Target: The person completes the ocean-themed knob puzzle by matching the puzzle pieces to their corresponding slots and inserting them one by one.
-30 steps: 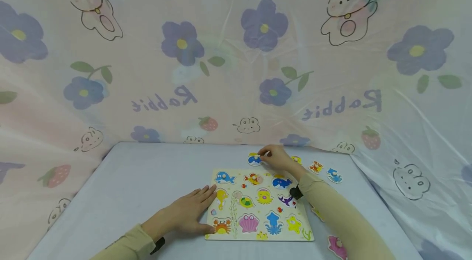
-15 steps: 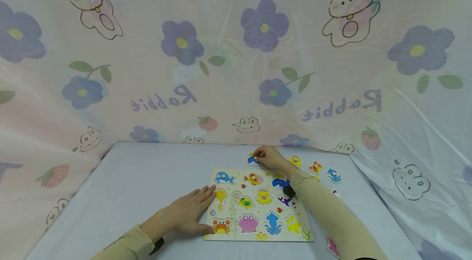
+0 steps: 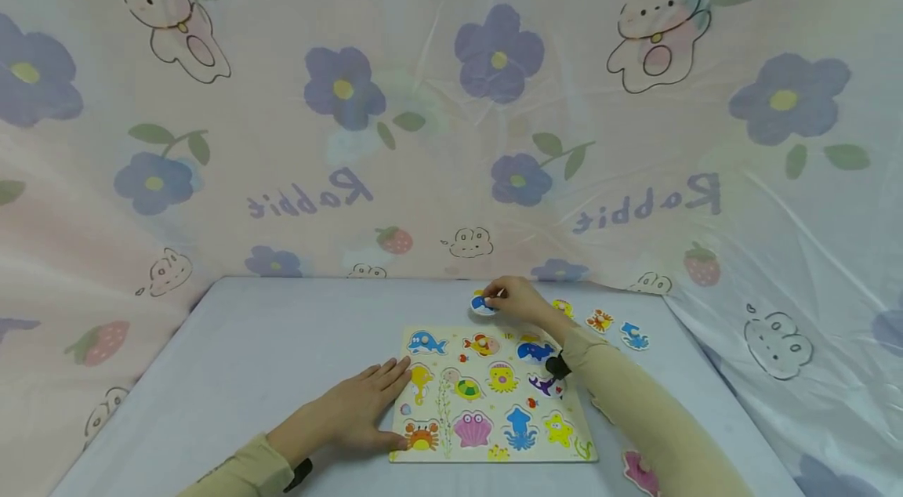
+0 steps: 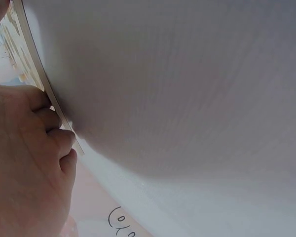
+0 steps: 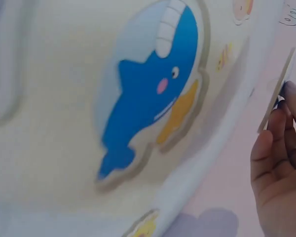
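Note:
My right hand (image 3: 522, 302) pinches a blue whale puzzle piece (image 3: 481, 305) behind the board. In the right wrist view, that piece (image 5: 277, 94) shows edge-on between the thumb and fingers (image 5: 263, 155). My left hand (image 3: 360, 407) lies with its fingers straight along the left edge of the wooden sea-animal puzzle board (image 3: 455, 344). Its fingertips touch the board's rim (image 4: 44, 79) in the left wrist view. Knobbed blue whale (image 3: 426, 342) and fish (image 3: 481, 344) pieces sit in the board's back row. The right wrist view shows a blue narwhal picture (image 5: 153, 94) on the board.
Loose pieces lie on the white table (image 3: 282, 348): a yellow one (image 3: 563, 307), a crab (image 3: 600, 320) and a blue squid (image 3: 634, 335) at the back right, a pink one (image 3: 638, 472) at the front right. My right forearm (image 3: 642, 411) crosses the board's right side. A printed curtain (image 3: 423, 128) hangs behind.
My right hand has moved slightly left and taken hold of the blue whale piece by its middle. The left hand stays on the board's edge. The head view has shifted a little.

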Motion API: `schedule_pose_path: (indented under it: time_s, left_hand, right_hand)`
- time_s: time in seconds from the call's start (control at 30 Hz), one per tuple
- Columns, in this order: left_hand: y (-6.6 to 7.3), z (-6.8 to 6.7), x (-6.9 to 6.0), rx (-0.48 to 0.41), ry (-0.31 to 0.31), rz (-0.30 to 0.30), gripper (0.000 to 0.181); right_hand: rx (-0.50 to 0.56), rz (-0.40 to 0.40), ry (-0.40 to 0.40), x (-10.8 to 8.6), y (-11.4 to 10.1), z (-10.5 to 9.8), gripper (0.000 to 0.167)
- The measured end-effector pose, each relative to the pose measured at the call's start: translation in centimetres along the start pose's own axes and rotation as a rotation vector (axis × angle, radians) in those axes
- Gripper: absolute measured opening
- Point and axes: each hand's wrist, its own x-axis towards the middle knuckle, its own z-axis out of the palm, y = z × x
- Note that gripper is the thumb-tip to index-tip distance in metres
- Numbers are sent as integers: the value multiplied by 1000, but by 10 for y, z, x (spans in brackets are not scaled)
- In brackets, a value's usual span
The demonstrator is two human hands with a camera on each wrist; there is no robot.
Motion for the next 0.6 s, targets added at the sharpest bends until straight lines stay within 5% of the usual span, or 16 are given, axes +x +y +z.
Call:
schedule_pose_path:
  time_s: [0.27, 0.6]
  left_hand:
    - [2, -1, -1, -5, 1, 17, 107]
    - [-3, 5, 1, 22, 25, 18, 109]
  right_hand:
    - [-11, -104, 52, -39, 7, -17, 12]
    - [-40, -44, 11, -91, 25, -17, 9]
